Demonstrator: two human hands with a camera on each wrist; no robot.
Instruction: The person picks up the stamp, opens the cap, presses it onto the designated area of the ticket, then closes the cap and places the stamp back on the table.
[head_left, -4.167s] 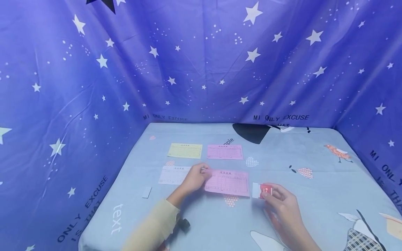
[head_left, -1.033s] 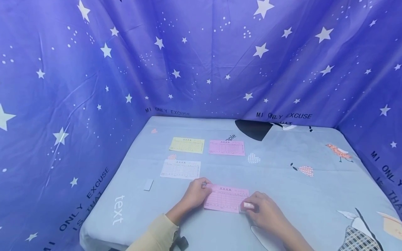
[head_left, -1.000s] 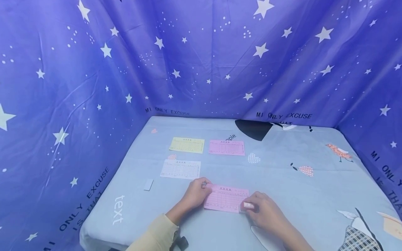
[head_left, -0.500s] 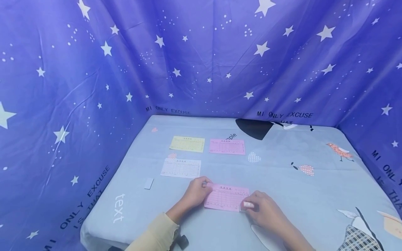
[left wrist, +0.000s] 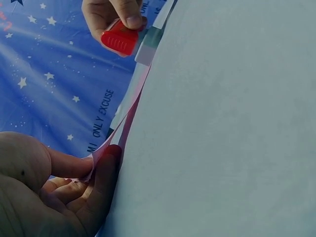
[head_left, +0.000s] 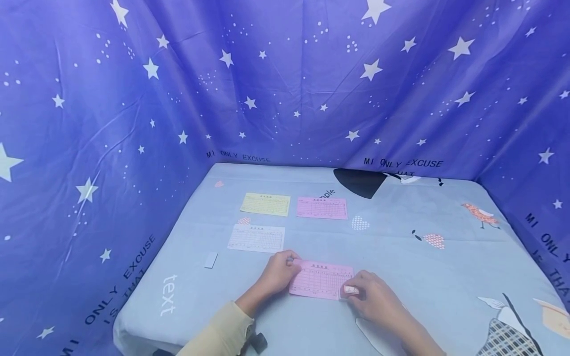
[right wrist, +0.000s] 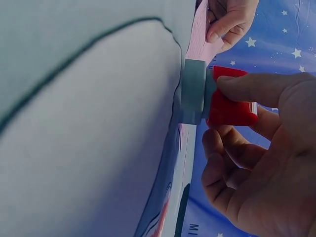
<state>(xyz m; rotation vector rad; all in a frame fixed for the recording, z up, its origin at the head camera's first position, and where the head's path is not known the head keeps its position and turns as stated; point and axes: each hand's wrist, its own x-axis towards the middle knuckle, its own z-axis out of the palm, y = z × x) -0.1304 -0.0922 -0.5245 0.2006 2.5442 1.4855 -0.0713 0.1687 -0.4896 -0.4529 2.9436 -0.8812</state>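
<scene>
A pink printed form slip (head_left: 318, 281) lies near the front of the bed-like surface. My left hand (head_left: 277, 274) pinches its left edge between thumb and fingers; in the left wrist view that edge of the slip (left wrist: 101, 149) lifts slightly off the cloth. My right hand (head_left: 378, 302) grips a hand stamp by its red handle (right wrist: 229, 106). The stamp's pale base (right wrist: 193, 89) stands upright on the slip's lower right corner, and its printing face is hidden. Farther back lie a white slip (head_left: 256, 238), a yellow slip (head_left: 265, 204) and a second pink slip (head_left: 322, 208).
A small white rectangular piece (head_left: 211, 260) lies on the left of the grey-blue patterned cloth (head_left: 401, 262). Purple starry curtains (head_left: 294, 89) enclose the back and both sides. A small dark object (head_left: 258, 342) is beside the left sleeve at the front.
Since about four seconds ago, the held pink slip has come nearer the front, and the stamp has moved from beside it onto its lower right corner. Over the last second both hands stay nearly still.
</scene>
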